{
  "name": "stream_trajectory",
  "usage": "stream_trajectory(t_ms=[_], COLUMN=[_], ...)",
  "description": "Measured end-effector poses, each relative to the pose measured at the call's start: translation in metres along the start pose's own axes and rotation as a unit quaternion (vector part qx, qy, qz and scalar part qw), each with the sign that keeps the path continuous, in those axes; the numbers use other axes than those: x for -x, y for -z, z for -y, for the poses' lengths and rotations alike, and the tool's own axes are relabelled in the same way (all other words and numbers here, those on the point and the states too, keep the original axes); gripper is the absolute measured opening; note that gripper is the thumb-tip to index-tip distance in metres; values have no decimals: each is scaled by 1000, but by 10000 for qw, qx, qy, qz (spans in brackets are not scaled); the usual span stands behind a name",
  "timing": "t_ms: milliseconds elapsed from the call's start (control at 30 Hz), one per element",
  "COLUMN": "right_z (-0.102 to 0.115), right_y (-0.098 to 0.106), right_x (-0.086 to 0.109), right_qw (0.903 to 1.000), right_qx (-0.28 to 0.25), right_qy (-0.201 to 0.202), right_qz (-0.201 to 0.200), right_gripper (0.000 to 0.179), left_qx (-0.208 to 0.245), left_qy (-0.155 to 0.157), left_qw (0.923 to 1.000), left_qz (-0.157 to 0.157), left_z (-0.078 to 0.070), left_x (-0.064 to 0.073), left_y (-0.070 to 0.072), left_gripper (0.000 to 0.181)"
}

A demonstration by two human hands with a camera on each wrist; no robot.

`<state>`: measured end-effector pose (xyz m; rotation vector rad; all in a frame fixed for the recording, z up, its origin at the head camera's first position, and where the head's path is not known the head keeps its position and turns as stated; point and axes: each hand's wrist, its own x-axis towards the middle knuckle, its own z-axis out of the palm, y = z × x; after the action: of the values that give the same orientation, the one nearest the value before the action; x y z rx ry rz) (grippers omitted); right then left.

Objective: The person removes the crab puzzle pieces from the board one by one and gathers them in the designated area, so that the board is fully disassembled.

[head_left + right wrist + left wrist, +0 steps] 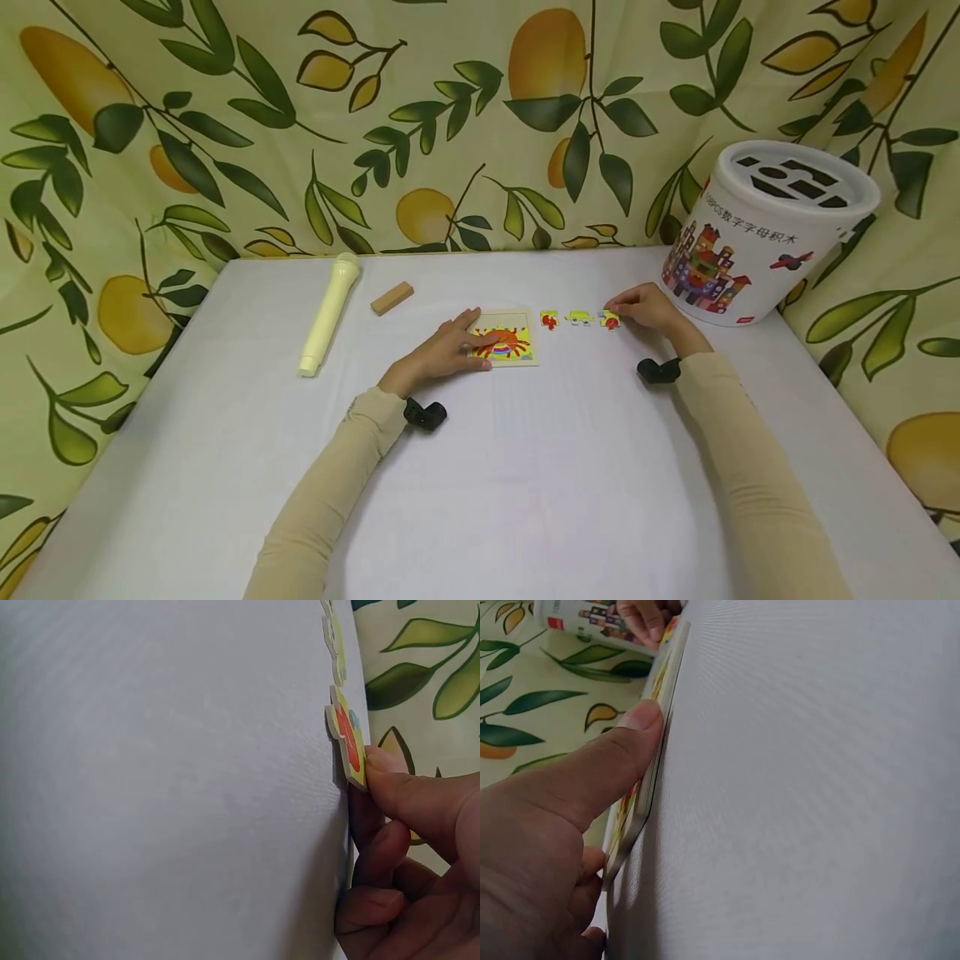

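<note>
Can't tell from my remote seat whether it's someone's home or a studio, but I'm basically looking at a draped-off play corner: fruit-and-leaf fabric (450,62) on three sides, a pale-covered table (540,500), a toy-block tub (750,242), a small puzzle (513,343). Wrist cameras (426,415) make it look kinda like a filming setup.

Head view: wide, forward and down. Left-wrist view: close, low along my puzzle board (513,319) — bucket (750,242) shared with head. Right-wrist view: close, sidelong at my pinched puzzle piece (347,739).
</note>
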<state>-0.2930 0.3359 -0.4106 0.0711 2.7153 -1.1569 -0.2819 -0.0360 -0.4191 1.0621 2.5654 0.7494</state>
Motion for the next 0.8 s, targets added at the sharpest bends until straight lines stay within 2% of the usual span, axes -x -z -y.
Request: stream_trajectory(t_ms=[167, 333, 467, 600, 800], right_z=[4, 6, 11, 34, 88], right_y=[-4, -5, -7, -20, -68], right_x=[2, 1, 1, -3, -9], right_qw=[9997, 9991, 9987, 9990, 9937], right_qx=[-38, 145, 211, 264, 103], right_qy=[-10, 23, -1, 315, 972], right_qz=[-251, -404, -461, -201, 552], right_gripper=[29, 30, 30, 30, 27], left_qx=[38, -9, -24, 16, 266], left_qy=[-64, -156, 15, 209, 337], left_qw=[9999, 9995, 9994, 9990, 9983], left_qz=[-142, -272, -333, -400, -397], left_z=[1, 3, 9, 15, 18], left_x=[3, 7, 12, 16, 20], left_y=[-1, 2, 5, 7, 6], left_gripper=[55, 65, 73, 76, 77])
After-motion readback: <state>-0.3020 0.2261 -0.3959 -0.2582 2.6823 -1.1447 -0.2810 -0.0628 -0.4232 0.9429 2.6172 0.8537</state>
